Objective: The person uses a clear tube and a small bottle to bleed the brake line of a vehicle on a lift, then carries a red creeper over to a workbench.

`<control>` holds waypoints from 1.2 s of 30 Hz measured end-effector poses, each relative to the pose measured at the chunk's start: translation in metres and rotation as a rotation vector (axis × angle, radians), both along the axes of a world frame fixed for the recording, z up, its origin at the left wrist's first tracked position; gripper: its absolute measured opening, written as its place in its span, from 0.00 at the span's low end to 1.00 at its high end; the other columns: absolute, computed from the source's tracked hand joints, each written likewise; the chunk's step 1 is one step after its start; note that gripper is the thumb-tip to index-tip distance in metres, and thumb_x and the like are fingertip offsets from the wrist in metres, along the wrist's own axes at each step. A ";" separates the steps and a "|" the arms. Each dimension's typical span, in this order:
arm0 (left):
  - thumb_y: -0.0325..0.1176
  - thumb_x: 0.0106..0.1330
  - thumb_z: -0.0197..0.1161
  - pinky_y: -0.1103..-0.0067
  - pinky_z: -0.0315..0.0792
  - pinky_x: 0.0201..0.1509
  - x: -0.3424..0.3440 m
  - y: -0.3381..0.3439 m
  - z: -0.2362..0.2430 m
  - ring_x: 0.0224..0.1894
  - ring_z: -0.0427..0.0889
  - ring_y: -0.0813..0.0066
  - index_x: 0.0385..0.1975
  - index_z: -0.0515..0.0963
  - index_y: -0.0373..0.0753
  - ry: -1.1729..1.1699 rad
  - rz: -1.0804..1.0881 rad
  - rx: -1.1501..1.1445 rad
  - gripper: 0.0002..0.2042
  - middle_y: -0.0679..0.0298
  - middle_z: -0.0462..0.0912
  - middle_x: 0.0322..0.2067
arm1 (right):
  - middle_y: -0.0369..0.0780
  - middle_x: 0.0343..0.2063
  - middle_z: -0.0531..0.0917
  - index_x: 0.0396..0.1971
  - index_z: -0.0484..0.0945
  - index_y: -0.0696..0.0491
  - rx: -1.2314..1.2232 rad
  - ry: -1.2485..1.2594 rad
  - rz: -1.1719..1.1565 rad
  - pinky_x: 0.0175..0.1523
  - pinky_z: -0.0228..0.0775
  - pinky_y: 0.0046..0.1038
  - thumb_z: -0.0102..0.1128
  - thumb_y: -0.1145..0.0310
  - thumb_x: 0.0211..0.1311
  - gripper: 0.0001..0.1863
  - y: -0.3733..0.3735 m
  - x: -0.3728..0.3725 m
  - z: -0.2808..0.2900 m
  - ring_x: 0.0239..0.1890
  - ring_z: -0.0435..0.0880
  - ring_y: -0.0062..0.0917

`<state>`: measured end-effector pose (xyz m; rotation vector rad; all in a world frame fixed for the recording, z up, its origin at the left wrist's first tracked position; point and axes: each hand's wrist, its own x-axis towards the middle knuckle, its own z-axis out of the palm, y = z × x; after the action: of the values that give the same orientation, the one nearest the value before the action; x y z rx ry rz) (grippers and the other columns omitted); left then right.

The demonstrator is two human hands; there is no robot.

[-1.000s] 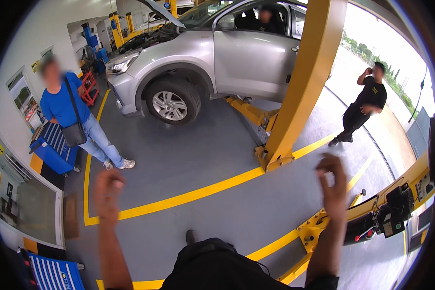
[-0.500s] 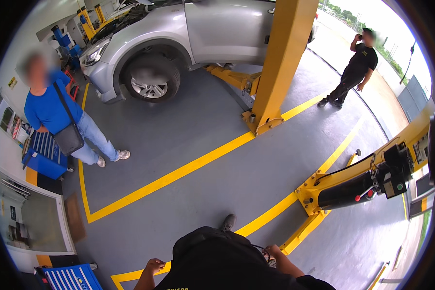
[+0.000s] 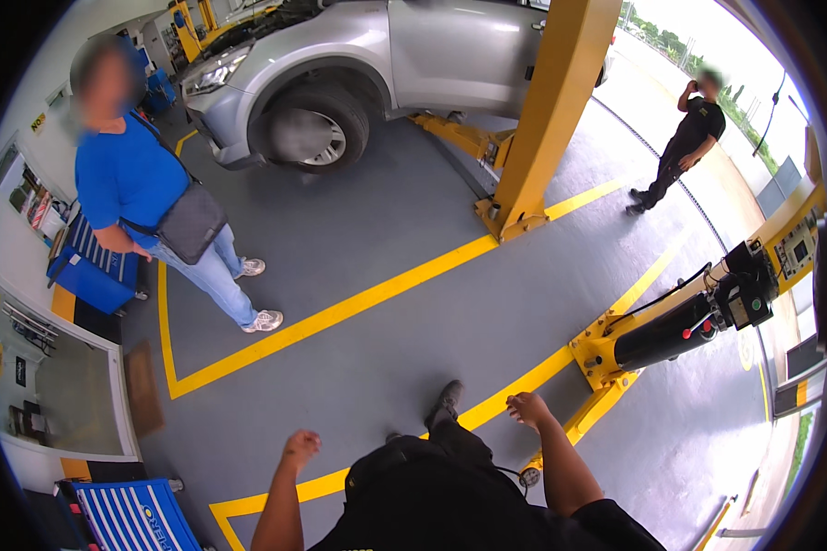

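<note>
My left hand point(image 3: 301, 448) hangs over the grey floor by the yellow line, fingers loosely curled, with nothing seen in it. My right hand point(image 3: 526, 410) is held forward above another stretch of yellow line, its fingers half bent and apart, also without a visible object. Neither hand touches anything. Nearest the right hand is the yellow low arm of a lift point(image 3: 590, 415). A thin dark cord point(image 3: 510, 471) shows beside my right hip. My dark shoe point(image 3: 447, 402) is on the floor ahead of my body.
A silver car point(image 3: 459, 60) stands behind a yellow lift post point(image 3: 560, 119). A person in a blue shirt point(image 3: 138, 179) with a shoulder bag is at left; another in black point(image 3: 689, 138) stands far right. Blue tool carts point(image 3: 92, 275) line the left wall. A second post point(image 3: 652, 340) carries a black motor.
Both my hands have swung forward and up, the right one away from my hip. I have moved forward. The person in blue has stepped nearer and to the right.
</note>
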<state>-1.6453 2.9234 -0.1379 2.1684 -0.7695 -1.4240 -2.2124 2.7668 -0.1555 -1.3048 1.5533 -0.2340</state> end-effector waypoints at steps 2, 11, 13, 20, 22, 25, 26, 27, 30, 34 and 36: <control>0.30 0.65 0.60 0.77 0.74 0.34 0.022 0.065 -0.031 0.31 0.80 0.76 0.36 0.79 0.39 0.132 0.068 0.123 0.04 0.67 0.83 0.32 | 0.39 0.29 0.84 0.38 0.82 0.55 0.118 -0.048 -0.044 0.35 0.75 0.25 0.56 0.60 0.65 0.14 0.013 0.030 0.008 0.32 0.83 0.24; 0.40 0.67 0.63 0.77 0.72 0.33 -0.004 0.241 -0.051 0.28 0.79 0.80 0.37 0.80 0.43 0.161 0.276 0.600 0.08 0.69 0.84 0.30 | 0.43 0.56 0.74 0.59 0.69 0.50 0.519 -0.027 0.375 0.55 0.70 0.46 0.37 0.59 0.68 0.23 0.156 -0.108 -0.155 0.59 0.73 0.31; 0.40 0.67 0.63 0.74 0.73 0.37 -0.017 0.246 -0.061 0.31 0.81 0.79 0.40 0.80 0.45 0.204 0.304 0.569 0.08 0.69 0.85 0.34 | 0.40 0.47 0.81 0.55 0.74 0.48 0.220 0.233 1.143 0.51 0.76 0.43 0.46 0.59 0.70 0.18 0.158 -0.140 -0.157 0.47 0.83 0.30; 0.41 0.69 0.60 0.75 0.73 0.38 -0.054 0.194 -0.050 0.33 0.81 0.80 0.43 0.80 0.47 0.155 0.254 0.466 0.09 0.69 0.85 0.35 | 0.37 0.38 0.83 0.49 0.77 0.51 0.239 -0.039 0.326 0.39 0.77 0.32 0.53 0.63 0.69 0.13 0.106 -0.113 -0.099 0.37 0.84 0.26; 0.41 0.69 0.59 0.75 0.73 0.38 -0.078 0.159 -0.053 0.33 0.81 0.79 0.43 0.79 0.46 0.149 0.212 0.426 0.09 0.69 0.85 0.36 | 0.37 0.35 0.83 0.46 0.77 0.52 0.396 -0.291 0.091 0.37 0.77 0.29 0.56 0.66 0.67 0.11 0.077 -0.122 -0.077 0.34 0.84 0.24; 0.40 0.69 0.58 0.74 0.74 0.42 -0.094 0.140 -0.041 0.36 0.82 0.75 0.43 0.78 0.42 0.122 0.171 0.328 0.10 0.66 0.84 0.39 | 0.37 0.32 0.82 0.44 0.77 0.54 0.474 -0.348 -0.095 0.35 0.76 0.26 0.58 0.67 0.66 0.10 0.064 -0.082 -0.017 0.31 0.83 0.23; 0.40 0.69 0.58 0.73 0.75 0.43 -0.107 0.125 -0.033 0.37 0.82 0.74 0.43 0.78 0.41 0.107 0.128 0.283 0.11 0.64 0.84 0.39 | 0.38 0.32 0.82 0.44 0.77 0.54 0.305 -0.142 -0.084 0.35 0.75 0.25 0.57 0.66 0.66 0.10 0.068 -0.081 0.006 0.31 0.83 0.24; 0.39 0.69 0.58 0.73 0.75 0.44 -0.120 0.110 -0.030 0.38 0.82 0.73 0.43 0.78 0.40 0.098 0.109 0.258 0.11 0.64 0.84 0.39 | 0.38 0.32 0.82 0.44 0.77 0.54 0.321 -0.140 -0.089 0.35 0.75 0.25 0.57 0.66 0.66 0.10 0.076 -0.096 0.004 0.31 0.83 0.24; 0.38 0.68 0.58 0.74 0.75 0.44 -0.165 0.072 -0.011 0.39 0.82 0.72 0.44 0.77 0.40 0.116 0.064 0.190 0.11 0.63 0.84 0.39 | 0.37 0.34 0.82 0.45 0.77 0.53 0.385 -0.089 -0.183 0.35 0.76 0.25 0.57 0.65 0.66 0.11 0.105 -0.173 -0.033 0.31 0.83 0.25; 0.38 0.67 0.59 0.76 0.74 0.42 -0.206 0.075 0.003 0.39 0.81 0.73 0.43 0.78 0.38 0.120 0.055 0.175 0.11 0.63 0.83 0.39 | 0.36 0.37 0.83 0.47 0.78 0.49 0.621 0.026 -0.110 0.38 0.75 0.30 0.55 0.65 0.65 0.12 0.160 -0.239 -0.081 0.35 0.84 0.28; 0.37 0.67 0.59 0.77 0.74 0.42 -0.219 0.094 0.002 0.39 0.81 0.73 0.42 0.79 0.38 0.104 0.052 0.240 0.11 0.63 0.83 0.38 | 0.35 0.40 0.82 0.48 0.78 0.46 0.928 0.081 -0.324 0.40 0.74 0.32 0.54 0.66 0.64 0.14 0.172 -0.247 -0.072 0.39 0.84 0.30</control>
<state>-1.8644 3.0176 -0.1356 2.2482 -0.5246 -1.6606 -2.4592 2.9384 -0.2277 -0.3392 1.6271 0.3225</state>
